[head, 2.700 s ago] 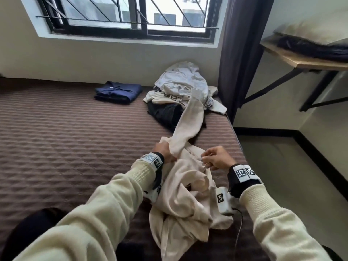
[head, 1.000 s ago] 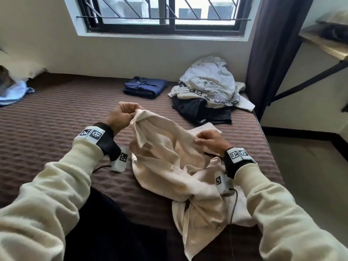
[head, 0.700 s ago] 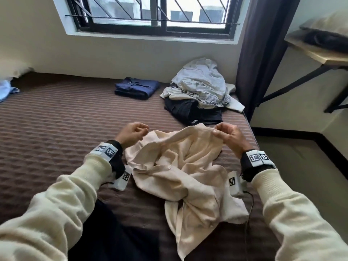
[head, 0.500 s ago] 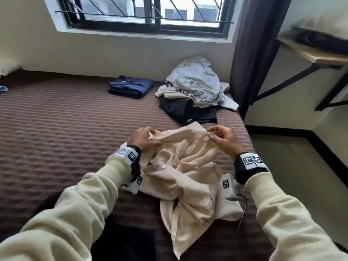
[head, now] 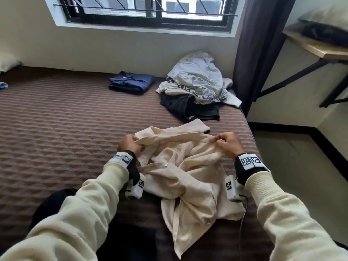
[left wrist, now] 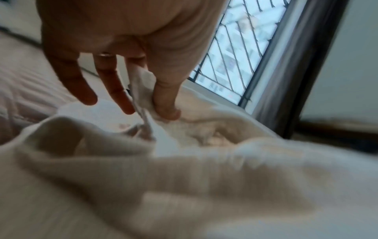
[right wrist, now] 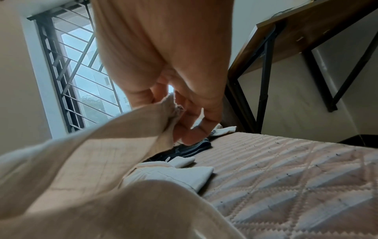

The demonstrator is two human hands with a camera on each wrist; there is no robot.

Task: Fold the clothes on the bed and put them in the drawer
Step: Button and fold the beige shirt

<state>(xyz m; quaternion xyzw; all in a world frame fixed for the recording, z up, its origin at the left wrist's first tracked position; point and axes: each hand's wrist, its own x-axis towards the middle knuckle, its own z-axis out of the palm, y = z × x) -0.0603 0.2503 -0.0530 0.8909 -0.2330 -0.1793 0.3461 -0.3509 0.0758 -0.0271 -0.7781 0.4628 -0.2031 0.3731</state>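
Cream shirt (head: pixel 185 176) lies crumpled on the bed (head: pixel 56 129) directly before me. My left hand (head: pixel 129 146) pinches its upper edge at 10 o'clock of the garment; my right hand (head: pixel 227 143) pinches the same edge at 2 o'clock. Folded navy garment (head: pixel 131 82) and unfolded pile (head: pixel 197 85) sit at 12 o'clock, well apart.

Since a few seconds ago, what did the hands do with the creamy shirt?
The left hand and right hand dropped the cream shirt from a raised bunch onto the bed, and now pinch its top edge, spread apart. One sleeve, earlier stretched toward the pile of clothes, lies flat. The pile and the folded blue garment stayed put.
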